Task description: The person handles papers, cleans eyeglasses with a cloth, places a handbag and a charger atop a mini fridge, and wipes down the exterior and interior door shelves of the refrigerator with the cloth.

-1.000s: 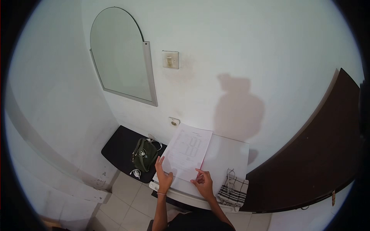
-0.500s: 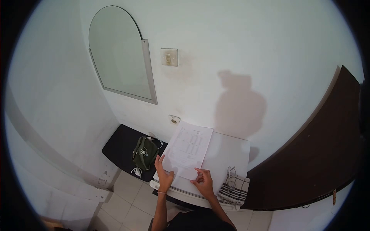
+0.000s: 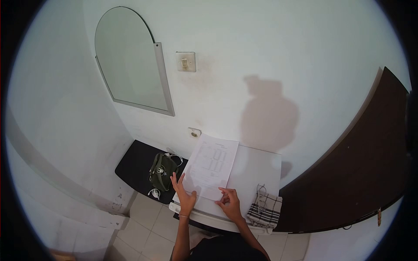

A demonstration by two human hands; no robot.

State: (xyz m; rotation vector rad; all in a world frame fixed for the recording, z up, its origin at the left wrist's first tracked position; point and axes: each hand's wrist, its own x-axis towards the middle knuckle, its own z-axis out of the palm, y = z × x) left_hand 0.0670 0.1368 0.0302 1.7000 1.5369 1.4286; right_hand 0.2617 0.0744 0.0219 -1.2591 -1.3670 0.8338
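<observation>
A printed paper [image 3: 211, 163], with rows of columns and text, lies tilted on a white surface, looking like a small stack of sheets. My left hand [image 3: 186, 199] is open at its lower left corner, fingers spread along the left side and thumb at the bottom edge. At the lower right corner, my right hand [image 3: 231, 205] has its fingers curled, with index finger and thumb closed about the paper's corner. The exact contact of the fingertips is too small to make out.
Eyeglasses [image 3: 261, 196] rest on a folded checked cloth [image 3: 271, 212] at the right of the white top [image 3: 254, 167]. A green pouch [image 3: 162, 174] and white cables [image 3: 154, 194] lie on a black surface [image 3: 133, 167] to the left. A dark brown panel [image 3: 348, 174] stands at right.
The view has shifted slightly. Both hands stay at the paper's lower corners, with the left fingers a little more spread.
</observation>
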